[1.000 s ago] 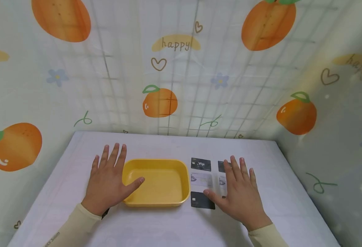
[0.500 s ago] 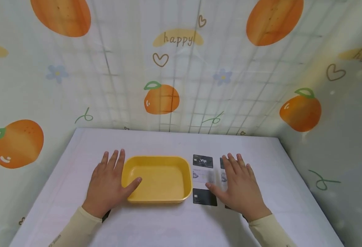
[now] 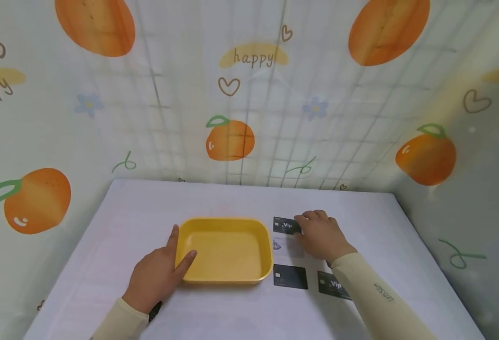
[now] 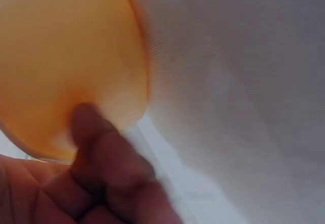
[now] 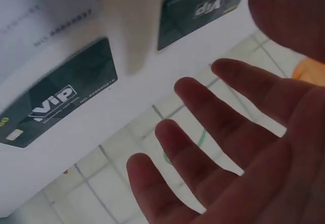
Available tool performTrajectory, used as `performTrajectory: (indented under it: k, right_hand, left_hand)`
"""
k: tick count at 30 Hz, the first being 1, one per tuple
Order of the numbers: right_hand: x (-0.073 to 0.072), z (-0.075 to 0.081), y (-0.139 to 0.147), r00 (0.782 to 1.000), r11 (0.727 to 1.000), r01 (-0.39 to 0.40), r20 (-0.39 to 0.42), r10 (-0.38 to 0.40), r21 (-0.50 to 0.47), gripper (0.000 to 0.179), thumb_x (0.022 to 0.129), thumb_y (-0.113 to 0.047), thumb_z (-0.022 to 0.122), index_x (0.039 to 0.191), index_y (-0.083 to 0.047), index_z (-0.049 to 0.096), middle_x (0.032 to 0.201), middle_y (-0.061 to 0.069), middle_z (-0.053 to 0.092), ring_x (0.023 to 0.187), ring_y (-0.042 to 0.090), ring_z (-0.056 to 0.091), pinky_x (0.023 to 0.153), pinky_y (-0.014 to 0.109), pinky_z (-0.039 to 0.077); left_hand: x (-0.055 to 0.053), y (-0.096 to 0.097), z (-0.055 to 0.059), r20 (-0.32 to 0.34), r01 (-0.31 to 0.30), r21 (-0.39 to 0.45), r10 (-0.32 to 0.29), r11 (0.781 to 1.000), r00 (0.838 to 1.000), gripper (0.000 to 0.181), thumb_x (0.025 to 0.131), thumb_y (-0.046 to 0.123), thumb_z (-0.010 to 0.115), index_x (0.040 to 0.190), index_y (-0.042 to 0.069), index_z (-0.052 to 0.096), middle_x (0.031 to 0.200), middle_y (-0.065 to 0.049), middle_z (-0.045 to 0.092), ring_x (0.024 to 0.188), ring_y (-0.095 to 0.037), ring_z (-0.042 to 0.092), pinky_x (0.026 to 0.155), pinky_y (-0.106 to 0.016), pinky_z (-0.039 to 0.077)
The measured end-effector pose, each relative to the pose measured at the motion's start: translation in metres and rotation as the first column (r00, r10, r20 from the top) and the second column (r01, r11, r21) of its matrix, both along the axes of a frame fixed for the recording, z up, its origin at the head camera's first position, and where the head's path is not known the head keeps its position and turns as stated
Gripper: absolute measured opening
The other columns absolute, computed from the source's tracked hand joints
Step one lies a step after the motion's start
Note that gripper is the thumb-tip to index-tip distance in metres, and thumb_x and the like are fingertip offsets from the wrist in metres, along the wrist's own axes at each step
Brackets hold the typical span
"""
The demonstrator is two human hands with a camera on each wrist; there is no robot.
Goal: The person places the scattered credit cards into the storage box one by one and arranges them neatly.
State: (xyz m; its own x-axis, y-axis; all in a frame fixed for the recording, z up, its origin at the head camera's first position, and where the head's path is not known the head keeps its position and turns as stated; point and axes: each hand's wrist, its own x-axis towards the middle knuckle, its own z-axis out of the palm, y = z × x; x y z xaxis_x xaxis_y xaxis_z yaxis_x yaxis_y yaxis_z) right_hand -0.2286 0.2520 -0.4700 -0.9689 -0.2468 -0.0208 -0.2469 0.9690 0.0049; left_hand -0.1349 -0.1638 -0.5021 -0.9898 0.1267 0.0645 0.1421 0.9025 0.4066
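The cards (image 3: 290, 276) lie flat on the surface (image 3: 215, 311), just right of the tray (image 3: 228, 257), with a pale card (image 3: 287, 247) between two of the dark ones. The right hand (image 3: 322, 236) is over the far part of the group, fingertips near the right end of the far-left card (image 3: 283, 225); the right wrist view shows its fingers spread and gently bent, with no card between fingers and thumb. The left hand (image 3: 153, 278) is at the tray's left side, thumb over the inside, forefinger by the rim; whether it grips cannot be told. The step in hand appears to be the reach for a far card, though which one is unclear, with the left hand perhaps there to steady the tray. The next move calls for working a fingertip under a thin edge before pinching, since flat cards offer little to hold.
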Motion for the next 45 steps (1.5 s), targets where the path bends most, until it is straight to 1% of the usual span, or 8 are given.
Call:
performTrajectory:
  k: [4, 9, 18, 23, 27, 35, 41, 45]
  right_hand:
    - [-0.017, -0.007, -0.001, 0.999, 1.0, -0.017, 0.037, 0.016, 0.004, 0.056, 0.097, -0.038, 0.077, 0.143, -0.009, 0.066, 0.137, 0.013, 0.064, 0.129, 0.04, 0.051, 0.105, 0.066, 0.043]
    - [-0.033, -0.015, 0.004, 0.993, 1.0, 0.0, 0.114, 0.001, -0.007, 0.059, 0.087, -0.041, 0.087, 0.136, -0.013, 0.071, 0.126, 0.01, 0.068, 0.116, 0.037, 0.056, 0.1, 0.064, 0.046]
    - [-0.053, -0.012, 0.012, 0.97, 0.992, 0.08, 0.238, -0.055, -0.099, 0.056, 0.076, -0.04, 0.096, 0.124, -0.018, 0.074, 0.115, 0.006, 0.065, 0.112, 0.034, 0.055, 0.099, 0.062, 0.047]
    - [-0.061, -0.007, 0.008, 0.96, 0.991, 0.087, 0.275, -0.055, -0.105, 0.053, 0.073, -0.035, 0.099, 0.115, -0.016, 0.074, 0.111, 0.004, 0.066, 0.107, 0.032, 0.056, 0.098, 0.06, 0.048]
    - [-0.069, -0.006, 0.004, 0.955, 0.988, 0.097, 0.289, -0.059, -0.117, 0.052, 0.069, -0.034, 0.101, 0.108, -0.017, 0.073, 0.103, 0.001, 0.067, 0.1, 0.03, 0.056, 0.093, 0.055, 0.051]
    - [-0.072, -0.009, 0.004, 0.943, 0.977, 0.123, 0.328, -0.06, -0.175, 0.054, 0.068, -0.028, 0.102, 0.106, -0.017, 0.065, 0.096, 0.0, 0.067, 0.086, 0.024, 0.06, 0.083, 0.046, 0.055]
    - [-0.07, -0.013, 0.006, 0.937, 0.962, 0.119, 0.347, -0.028, -0.244, 0.056, 0.073, -0.024, 0.1, 0.115, -0.017, 0.064, 0.103, 0.004, 0.068, 0.089, 0.025, 0.062, 0.088, 0.049, 0.056]
    - [-0.068, -0.017, 0.007, 0.941, 0.962, 0.112, 0.339, -0.022, -0.248, 0.055, 0.077, -0.027, 0.097, 0.12, -0.017, 0.064, 0.107, 0.005, 0.068, 0.092, 0.023, 0.063, 0.092, 0.05, 0.056]
  left_hand:
    - [0.002, -0.001, -0.006, 0.01, -0.009, 0.023, 0.009, 1.0, 1.0, 0.095, 0.103, 0.073, 0.041, 0.169, 0.009, 0.021, 0.054, 0.003, 0.045, 0.045, -0.015, 0.044, 0.042, -0.033, 0.037]
    - [0.001, -0.002, -0.01, -0.02, -0.007, 0.031, 0.007, 1.0, 1.0, 0.095, 0.101, 0.074, 0.043, 0.167, 0.008, 0.027, 0.053, 0.004, 0.044, 0.045, -0.014, 0.043, 0.044, -0.032, 0.037]
    - [-0.006, 0.001, 0.001, -0.047, -0.011, 0.012, 0.011, 1.0, 0.999, 0.095, 0.098, 0.077, 0.048, 0.158, 0.003, 0.041, 0.059, 0.005, 0.049, 0.05, -0.013, 0.048, 0.045, -0.033, 0.04]
    - [-0.01, 0.003, 0.005, -0.135, -0.028, 0.048, 0.035, 0.998, 0.99, 0.077, 0.105, 0.066, 0.047, 0.154, 0.006, 0.049, 0.056, 0.006, 0.045, 0.047, -0.011, 0.046, 0.042, -0.032, 0.038]
    - [-0.012, 0.002, 0.006, -0.185, -0.037, 0.036, 0.043, 0.999, 0.982, 0.067, 0.107, 0.056, 0.054, 0.152, 0.007, 0.054, 0.054, 0.007, 0.043, 0.046, -0.011, 0.043, 0.041, -0.031, 0.036]
    - [-0.015, 0.003, -0.001, -0.216, -0.043, 0.032, 0.049, 0.999, 0.975, 0.064, 0.105, 0.053, 0.06, 0.15, 0.007, 0.058, 0.052, 0.007, 0.04, 0.043, -0.011, 0.039, 0.038, -0.03, 0.033]
    - [-0.016, 0.003, -0.003, -0.219, -0.046, 0.039, 0.053, 0.998, 0.974, 0.066, 0.105, 0.055, 0.059, 0.149, 0.006, 0.058, 0.051, 0.007, 0.039, 0.041, -0.011, 0.038, 0.037, -0.03, 0.032]
    - [-0.016, 0.003, -0.003, -0.211, -0.052, 0.035, 0.058, 0.998, 0.976, 0.066, 0.105, 0.055, 0.058, 0.149, 0.006, 0.058, 0.052, 0.007, 0.04, 0.042, -0.011, 0.039, 0.038, -0.03, 0.033]
